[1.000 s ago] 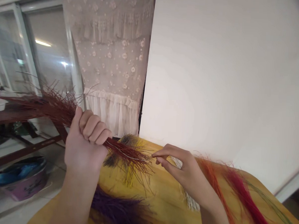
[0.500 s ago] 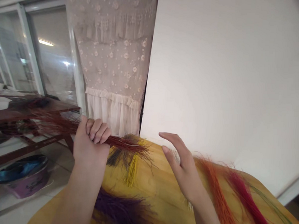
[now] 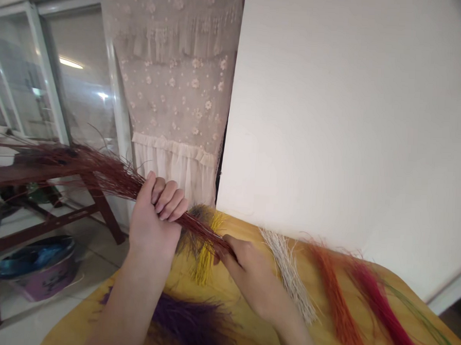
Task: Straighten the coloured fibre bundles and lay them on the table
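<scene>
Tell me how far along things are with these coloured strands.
Looks done: a yellow bundle, white bundle, orange bundle, crimson bundle and purple bundle lie spread on the yellow tabletop. In hand: the left hand grips a reddish-brown bundle; the right hand pinches its end. Left: that bundle, not yet laid down, its far end straggly. Anything out of view, I cannot tell.

The left hand (image 3: 154,222) is being held closed in a fist, with its fingers (image 3: 169,200) being curled tightly inward and the left forearm (image 3: 130,306) being raised from the lower edge of view. The right hand (image 3: 246,276) is being held low, just beside the left, its fingertips (image 3: 228,247) being drawn together, while the right forearm (image 3: 289,335) is being angled in from below.
</scene>
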Available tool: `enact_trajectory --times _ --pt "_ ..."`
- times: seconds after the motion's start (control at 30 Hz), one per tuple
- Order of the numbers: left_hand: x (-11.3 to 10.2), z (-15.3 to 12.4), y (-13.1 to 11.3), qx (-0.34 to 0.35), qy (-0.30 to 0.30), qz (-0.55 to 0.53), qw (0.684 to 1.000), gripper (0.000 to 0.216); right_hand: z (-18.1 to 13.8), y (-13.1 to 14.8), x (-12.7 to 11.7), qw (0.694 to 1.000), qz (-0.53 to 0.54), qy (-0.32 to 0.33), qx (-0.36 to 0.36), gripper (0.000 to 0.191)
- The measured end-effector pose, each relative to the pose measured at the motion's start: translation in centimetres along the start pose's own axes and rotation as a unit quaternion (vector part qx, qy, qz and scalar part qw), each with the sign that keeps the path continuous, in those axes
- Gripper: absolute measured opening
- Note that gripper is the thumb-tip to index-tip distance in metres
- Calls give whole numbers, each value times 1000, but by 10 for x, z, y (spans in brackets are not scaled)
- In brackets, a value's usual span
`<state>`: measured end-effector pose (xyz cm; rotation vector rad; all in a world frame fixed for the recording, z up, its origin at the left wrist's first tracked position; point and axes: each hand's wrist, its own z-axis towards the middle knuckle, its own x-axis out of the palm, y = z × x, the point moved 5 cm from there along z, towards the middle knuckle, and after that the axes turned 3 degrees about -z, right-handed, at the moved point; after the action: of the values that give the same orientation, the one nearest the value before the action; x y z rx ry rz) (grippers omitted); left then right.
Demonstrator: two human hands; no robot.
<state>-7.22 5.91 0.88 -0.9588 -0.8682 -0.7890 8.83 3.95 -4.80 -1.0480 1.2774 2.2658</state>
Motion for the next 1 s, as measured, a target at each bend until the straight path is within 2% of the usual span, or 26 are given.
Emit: enact_trajectory --times 0.1,0.27,0.37,0.5,0.7,1.0 --pt "-3 4 0 -13 -7 -4 1000 49 -1 2 4 999 37 -6 -15 29" --pt "3 3 2 4 11 8 1000 50 4 -1 19 991 130 -5 -15 25" --pt "4 4 6 -19 21 13 1000 52 8 -4 23 988 152 -9 -14 28" --pt "-2 11 6 -44 23 17 999 53 11 -8 12 990 136 16 -11 24" --pt "-5 17 -4 -17 40 42 998 54 4 -13 -5 991 90 97 -29 30" --pt "5 7 6 -47 63 43 996 52 6 -8 11 997 47 53 -34 33"
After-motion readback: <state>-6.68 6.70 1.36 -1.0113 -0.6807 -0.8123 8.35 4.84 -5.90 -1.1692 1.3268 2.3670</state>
